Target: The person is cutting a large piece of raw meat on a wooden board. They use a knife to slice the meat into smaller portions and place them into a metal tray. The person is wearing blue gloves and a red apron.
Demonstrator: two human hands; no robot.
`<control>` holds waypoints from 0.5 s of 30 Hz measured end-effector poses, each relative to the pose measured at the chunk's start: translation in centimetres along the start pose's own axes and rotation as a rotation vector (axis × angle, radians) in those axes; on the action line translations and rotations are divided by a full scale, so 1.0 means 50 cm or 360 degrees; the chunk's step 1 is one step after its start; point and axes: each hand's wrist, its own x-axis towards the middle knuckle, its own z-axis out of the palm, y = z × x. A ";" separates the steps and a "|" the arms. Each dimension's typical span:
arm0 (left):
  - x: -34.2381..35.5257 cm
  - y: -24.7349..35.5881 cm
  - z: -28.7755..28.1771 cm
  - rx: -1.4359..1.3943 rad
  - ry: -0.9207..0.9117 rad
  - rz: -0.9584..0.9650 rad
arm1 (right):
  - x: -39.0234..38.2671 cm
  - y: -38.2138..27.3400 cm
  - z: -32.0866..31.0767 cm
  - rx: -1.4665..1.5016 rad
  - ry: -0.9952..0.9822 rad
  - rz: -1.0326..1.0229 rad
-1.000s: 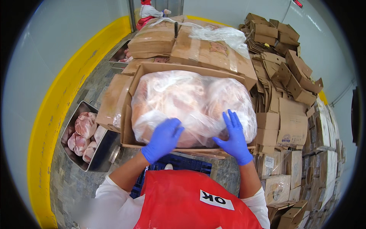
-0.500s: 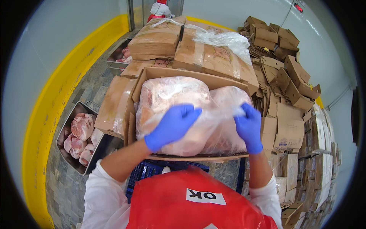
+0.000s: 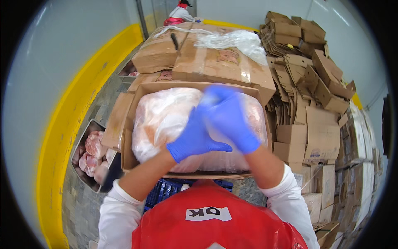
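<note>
An open cardboard box (image 3: 132,155) stands in front of me, filled with large pieces of meat under clear plastic film (image 3: 166,120). Over the middle of the box my left hand (image 3: 197,139) is open in a blue glove, its thumb stretched to the right and its fingers pointing away from me. Crossing close to its fingertips is my gloved right hand (image 3: 232,118), smeared by motion. Whether the right fingers grip any film does not show. Between the hands and the box's near wall, film lies over the meat.
Closed cardboard boxes (image 3: 215,62) are stacked behind, with loose film (image 3: 236,41) and a dark-handled tool (image 3: 174,41) on top. A metal tub (image 3: 89,178) of meat stands at left. Flattened cartons (image 3: 290,79) pile up at right. Another person (image 3: 180,14) is at the far end.
The film stretched between my hands is no longer pulled taut. My right hand has moved left and away from me, meeting the left. The view has shifted slightly.
</note>
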 end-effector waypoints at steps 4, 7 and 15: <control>-0.063 -0.002 0.036 -0.0287 -0.0029 -0.0422 | -0.094 -0.061 0.040 -0.0177 -0.0764 -0.0397; -0.092 -0.036 0.024 -0.0909 0.0067 -0.1174 | -0.119 0.015 0.003 -0.0058 -0.0371 -0.0683; -0.064 -0.103 -0.339 -0.1166 0.0951 -0.1433 | -0.293 0.230 -0.203 -0.0874 -0.0509 -0.0009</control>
